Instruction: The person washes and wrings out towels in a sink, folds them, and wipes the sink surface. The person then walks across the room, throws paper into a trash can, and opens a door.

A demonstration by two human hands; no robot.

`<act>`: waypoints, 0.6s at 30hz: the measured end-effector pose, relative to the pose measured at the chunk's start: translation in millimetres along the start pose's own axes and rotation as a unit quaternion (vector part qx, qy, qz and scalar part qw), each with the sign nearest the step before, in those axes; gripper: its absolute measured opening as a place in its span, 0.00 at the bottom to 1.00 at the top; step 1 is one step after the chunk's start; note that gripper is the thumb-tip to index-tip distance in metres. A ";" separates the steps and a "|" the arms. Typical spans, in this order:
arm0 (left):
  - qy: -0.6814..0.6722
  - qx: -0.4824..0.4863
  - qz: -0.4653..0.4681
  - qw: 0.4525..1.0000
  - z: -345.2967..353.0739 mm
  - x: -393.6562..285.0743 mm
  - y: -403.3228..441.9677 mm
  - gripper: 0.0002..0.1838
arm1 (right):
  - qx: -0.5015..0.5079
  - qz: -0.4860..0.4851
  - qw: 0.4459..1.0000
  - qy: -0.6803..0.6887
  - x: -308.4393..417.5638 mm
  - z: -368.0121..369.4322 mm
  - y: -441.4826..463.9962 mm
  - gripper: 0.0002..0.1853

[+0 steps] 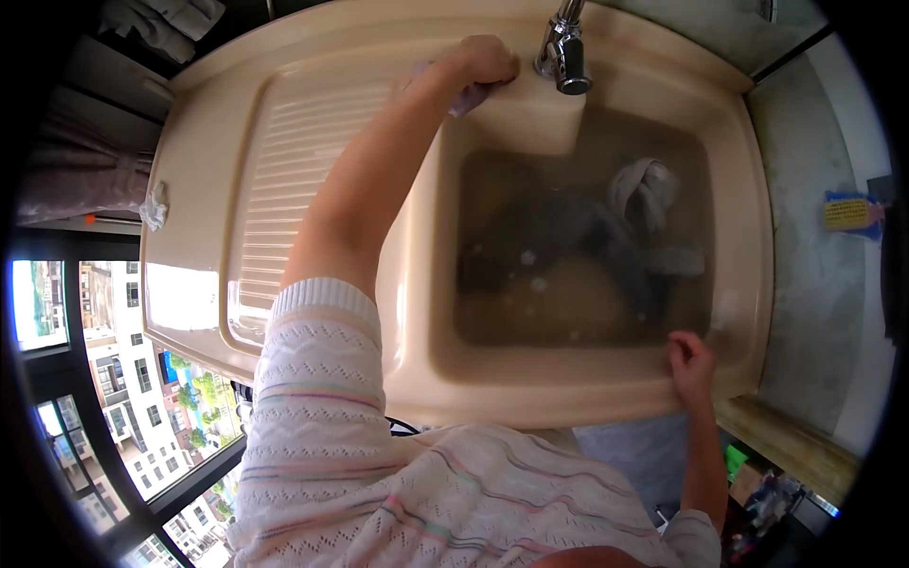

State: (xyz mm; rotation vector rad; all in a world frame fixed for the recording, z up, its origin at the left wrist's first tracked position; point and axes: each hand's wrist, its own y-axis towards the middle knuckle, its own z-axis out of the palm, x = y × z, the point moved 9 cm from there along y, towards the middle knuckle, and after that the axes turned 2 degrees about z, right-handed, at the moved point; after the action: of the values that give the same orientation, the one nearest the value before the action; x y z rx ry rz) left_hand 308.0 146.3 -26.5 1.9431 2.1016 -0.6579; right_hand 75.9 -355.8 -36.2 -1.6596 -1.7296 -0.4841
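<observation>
My left hand (489, 62) reaches to the back rim of the beige sink (417, 275), just left of the chrome faucet (568, 62). Its fingers are closed around a light purple cloth (469, 98), which hangs out under the hand and is partly hidden by my forearm. At the front right of the basin, my right hand (691, 362) is held by the rim with its fingers curled in and nothing visible in them. Murky water fills the basin. Dark clothing (587, 232) lies soaking in it, and a light grey cloth (644, 192) pokes up at the right.
A ribbed washboard (308, 170) is moulded into the sink's left side. A crumpled white scrap (153, 206) rests on the left edge. On the right hangs a yellow and blue sponge (852, 214). Windows (123, 379) stand at the lower left, and a curtain (90, 170) above them.
</observation>
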 end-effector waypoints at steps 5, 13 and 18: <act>0.080 -0.113 -0.114 0.984 -17.5 -32.9 -28.4 0.13 | 0.005 -0.004 1.000 -0.015 -0.8 -1.8 2.5 0.04; 0.073 -0.011 -0.066 0.995 -21.2 -34.9 -34.0 0.13 | 0.004 -0.007 1.000 0.014 0.5 0.2 0.2 0.05; 0.063 -0.022 -0.049 0.997 -21.9 -0.5 -55.9 0.14 | 0.008 -0.015 0.999 0.041 3.6 -1.6 1.0 0.05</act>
State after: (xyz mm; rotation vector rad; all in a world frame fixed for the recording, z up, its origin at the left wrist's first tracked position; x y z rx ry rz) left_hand 256.4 153.9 3.3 1.9164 2.2786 -0.5144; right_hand 77.4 -354.2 -32.8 -1.5823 -1.6968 -0.5434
